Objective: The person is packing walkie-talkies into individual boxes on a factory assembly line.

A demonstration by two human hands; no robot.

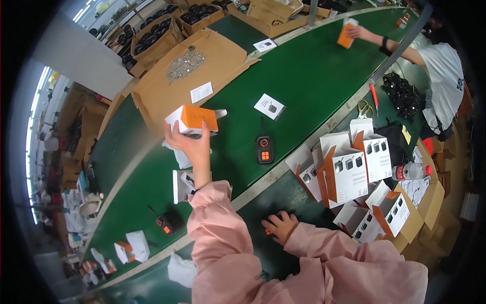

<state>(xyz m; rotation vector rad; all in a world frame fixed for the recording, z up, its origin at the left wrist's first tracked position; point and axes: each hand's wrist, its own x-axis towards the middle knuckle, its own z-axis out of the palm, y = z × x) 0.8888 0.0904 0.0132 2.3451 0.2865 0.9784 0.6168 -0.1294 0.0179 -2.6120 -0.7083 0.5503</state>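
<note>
My left hand (188,147) grips an orange and white carton (198,117) from its near side, holding it above the green belt. At the bench edge, my right hand (281,226) has its fingers curled over something dark; a small orange patch shows under the fingertips, and the rest is hidden. Between the hands and farther off, a black handheld device (264,149) with an antenna and orange buttons lies on the belt. Beyond it is a printed leaflet (270,107). White bags (182,186) lie below the raised carton, partly behind my left forearm.
Open white and orange cartons (345,175) crowd the bench at right, beside a bottle with a red cap (411,171), scissors (364,108) and black cables (402,93). A co-worker's hand (360,33) holds another carton. Another device (168,223) lies at left; a cardboard tray (177,76) holds small parts.
</note>
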